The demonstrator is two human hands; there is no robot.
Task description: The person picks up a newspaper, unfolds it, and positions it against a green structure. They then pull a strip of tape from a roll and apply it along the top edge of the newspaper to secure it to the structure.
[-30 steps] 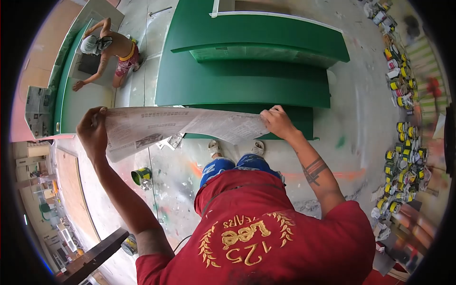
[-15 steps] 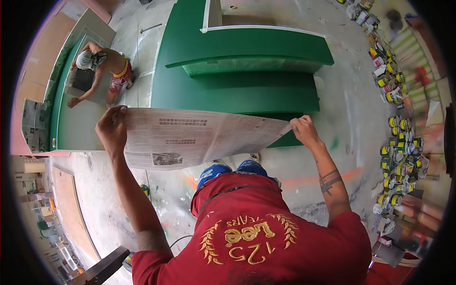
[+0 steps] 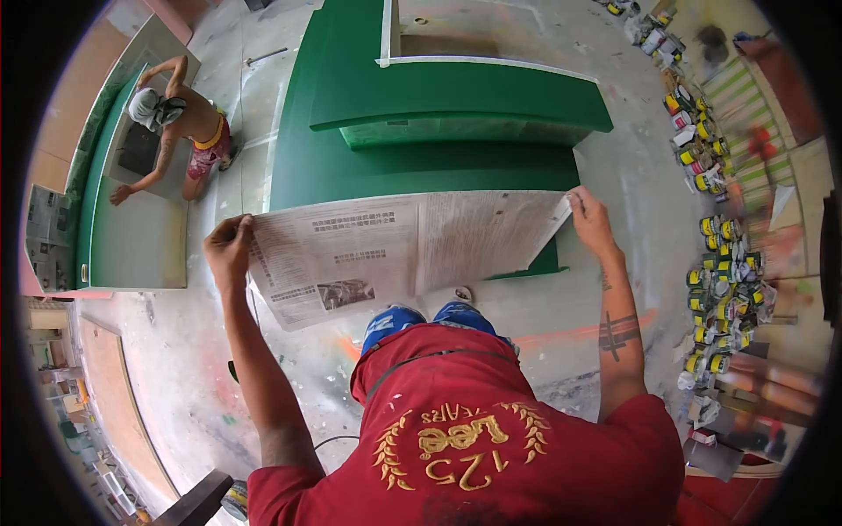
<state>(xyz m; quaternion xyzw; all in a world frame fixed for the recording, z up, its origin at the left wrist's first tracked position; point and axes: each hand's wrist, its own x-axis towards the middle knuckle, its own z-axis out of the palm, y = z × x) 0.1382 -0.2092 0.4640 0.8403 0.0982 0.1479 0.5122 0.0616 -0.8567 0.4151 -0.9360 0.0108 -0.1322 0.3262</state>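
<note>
A sheet of newspaper [image 3: 386, 241] hangs stretched between my hands, printed with dark characters and a small photo, a fold running down its middle. My left hand [image 3: 230, 250] pinches its upper left corner. At the upper right corner, my right hand [image 3: 593, 221] grips it between thumb and fingers. Just beyond the sheet stands a green painted counter [image 3: 421, 167] with a raised ledge, and the paper's top edge overlaps the view of its near side. Part of the counter's lower front is hidden behind the newspaper.
On the left, another person [image 3: 180, 123] kneels against a second green and grey cabinet [image 3: 149, 250]. Many paint cans [image 3: 724, 289] line the floor on the right. A wooden board [image 3: 118, 386] lies at lower left. A thin rod [image 3: 266, 56] rests on the floor near the back.
The newspaper is pulled straighter and its right side has risen. My left hand has shifted right and slightly down, my right hand right and up. The other person's arm has moved a little.
</note>
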